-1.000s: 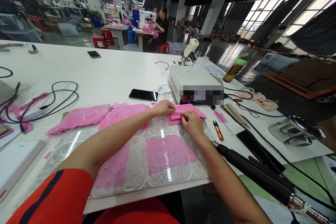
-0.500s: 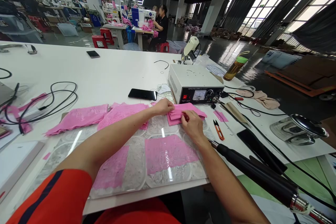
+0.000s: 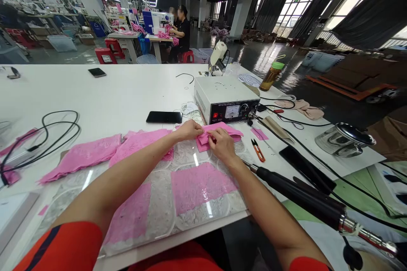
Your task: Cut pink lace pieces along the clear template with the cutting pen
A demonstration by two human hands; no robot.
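Note:
Both hands are at a small stack of pink fabric pieces (image 3: pixel 229 130) in front of the grey-white control box. My left hand (image 3: pixel 190 130) pinches the stack's left edge. With fingers curled, my right hand (image 3: pixel 223 145) grips the near edge of the upper piece, which is lifted and slightly folded. The fingertips of both hands are close together and partly hide the fabric between them. Under my forearms lies a clear sheet (image 3: pixel 160 203) with a single pink piece (image 3: pixel 202 186) seen at its middle. More pink lace pieces (image 3: pixel 85 154) are piled to the left.
The control box (image 3: pixel 227 93) stands behind the hands, a black phone (image 3: pixel 164 117) to its left. Orange thread snips (image 3: pixel 258 150) lie to the right. A black handheld tool (image 3: pixel 299 197) with a cable points in from the right, near a glass pot (image 3: pixel 341 140).
My right hand has drawn nearer to my left, and the upper pink piece is now lifted and bent between them. The view has turned slightly to the right.

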